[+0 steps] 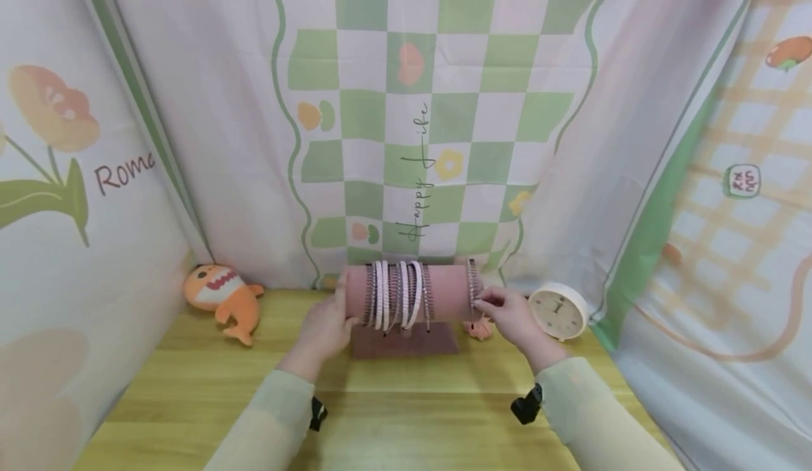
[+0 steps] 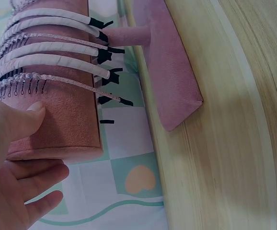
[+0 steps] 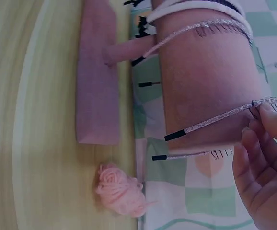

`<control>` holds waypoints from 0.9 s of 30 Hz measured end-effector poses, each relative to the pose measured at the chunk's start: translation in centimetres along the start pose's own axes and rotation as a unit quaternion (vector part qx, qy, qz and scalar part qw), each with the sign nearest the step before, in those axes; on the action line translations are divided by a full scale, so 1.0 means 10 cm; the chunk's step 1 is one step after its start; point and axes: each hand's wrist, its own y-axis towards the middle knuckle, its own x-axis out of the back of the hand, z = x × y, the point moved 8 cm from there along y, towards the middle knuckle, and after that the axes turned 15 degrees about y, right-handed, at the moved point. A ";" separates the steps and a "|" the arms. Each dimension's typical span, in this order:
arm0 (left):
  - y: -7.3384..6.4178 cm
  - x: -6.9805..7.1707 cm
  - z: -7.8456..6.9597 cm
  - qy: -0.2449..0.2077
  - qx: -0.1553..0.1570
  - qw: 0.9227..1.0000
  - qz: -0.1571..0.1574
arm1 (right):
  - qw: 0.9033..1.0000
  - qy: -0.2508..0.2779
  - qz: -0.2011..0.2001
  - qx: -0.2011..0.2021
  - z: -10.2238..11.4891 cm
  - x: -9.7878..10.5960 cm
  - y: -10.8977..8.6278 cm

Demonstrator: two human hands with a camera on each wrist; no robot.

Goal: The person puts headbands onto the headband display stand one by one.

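A pink velvet headband stand (image 1: 450, 291), a horizontal roll on a flat base (image 1: 406, 340), carries several white and sparkly headbands (image 2: 52, 62) with black tips. At the roll's left end my left hand (image 1: 323, 326) holds it, thumb on the velvet; the other fingers (image 2: 42, 179) show past the end face, partly hidden by the roll. Near the right end, my right hand (image 1: 507, 312) pinches a sparkly toothed headband (image 3: 220, 116) between thumb and fingers. That headband hangs over the roll, apart from the others.
A pink yarn-like bundle (image 3: 121, 191) lies on the wooden table (image 1: 380, 421) beside the base. A white round clock (image 1: 558, 311) stands at the right, and an orange shark toy (image 1: 225, 298) at the left. Printed curtain cloth (image 1: 419, 118) hangs close behind the stand.
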 end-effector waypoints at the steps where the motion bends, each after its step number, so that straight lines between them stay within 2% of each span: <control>1: 0.00 0.00 0.00 0.000 0.001 1.000 0.000 | 1.000 -0.010 -0.002 0.001 0.01 -0.02 0.00; 6: 0.01 -0.01 0.01 -0.002 0.008 1.000 0.010 | 0.998 -0.061 -0.004 0.005 0.07 -0.08 0.01; 8: 0.01 -0.01 0.01 -0.006 0.009 1.000 0.012 | 0.996 -0.088 -0.006 0.027 0.13 -0.08 0.00; 10: 0.01 -0.01 0.01 -0.007 0.011 1.000 0.015 | 0.989 -0.128 -0.004 0.069 0.21 -0.08 0.00; 12: 0.01 -0.02 0.01 -0.007 0.011 1.000 0.015 | 0.975 -0.183 0.012 0.125 0.31 -0.12 -0.01; 14: 0.01 -0.02 0.02 -0.005 0.011 1.000 0.014 | 0.955 -0.234 0.037 0.180 0.38 -0.17 -0.02; 16: 0.01 -0.02 0.02 -0.001 0.008 1.000 0.011 | 0.936 -0.270 0.060 0.218 0.42 -0.23 -0.04; 17: 0.01 -0.03 0.02 0.000 0.006 1.000 0.010 | 0.930 -0.278 0.068 0.228 0.43 -0.24 -0.06; 19: 0.01 -0.02 0.01 0.001 0.002 1.000 0.007 | 0.926 -0.283 0.071 0.239 0.42 -0.26 -0.07; 27: -0.01 0.00 0.00 0.002 -0.004 1.000 -0.007 | 0.921 -0.278 0.037 0.269 0.38 -0.33 -0.11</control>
